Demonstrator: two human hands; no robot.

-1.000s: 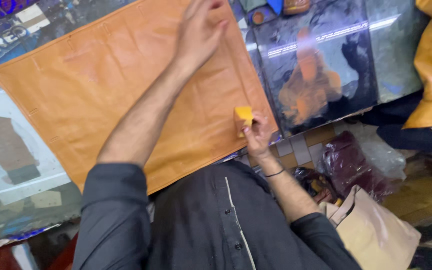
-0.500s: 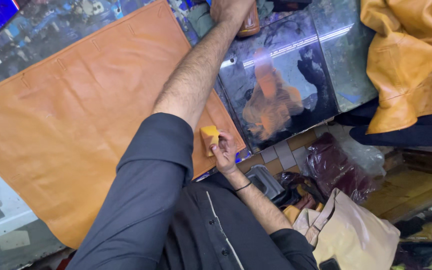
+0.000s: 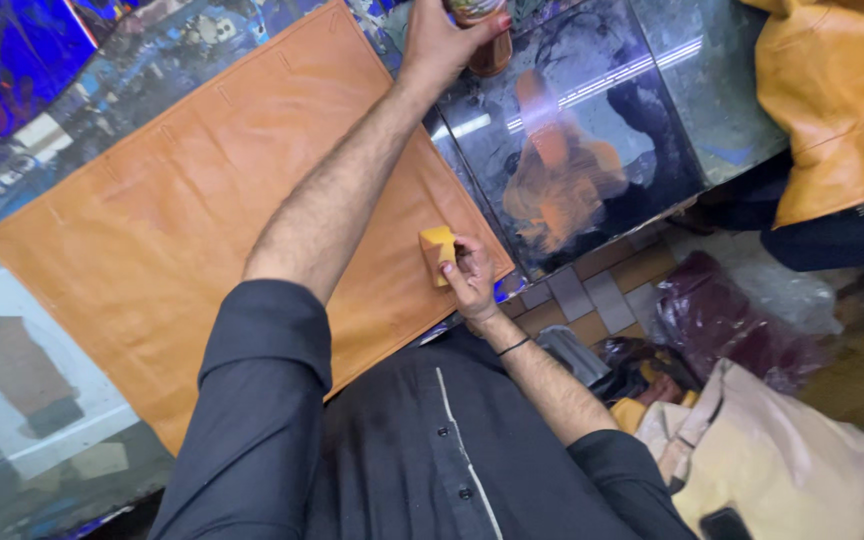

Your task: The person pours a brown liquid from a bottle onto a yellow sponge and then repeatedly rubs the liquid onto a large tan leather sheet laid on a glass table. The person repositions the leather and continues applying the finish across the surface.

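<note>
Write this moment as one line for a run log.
left hand: grips bottle | right hand: holds yellow sponge on tan leather sheet | glass counter

Place: a leather goods shop or workshop.
Counter: glass-topped [image 3: 602, 130], garment pictures beneath at 8 o'clock.
Stock: tan leather panel [image 3: 202, 220] spread out; leather jacket [image 3: 832, 90] at 2 o'clock.

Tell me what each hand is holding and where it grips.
The right hand pinches a yellow sponge by its near edge, on the tan leather sheet. The left hand wraps around the lower body of a brown bottle on the glass counter.
</note>
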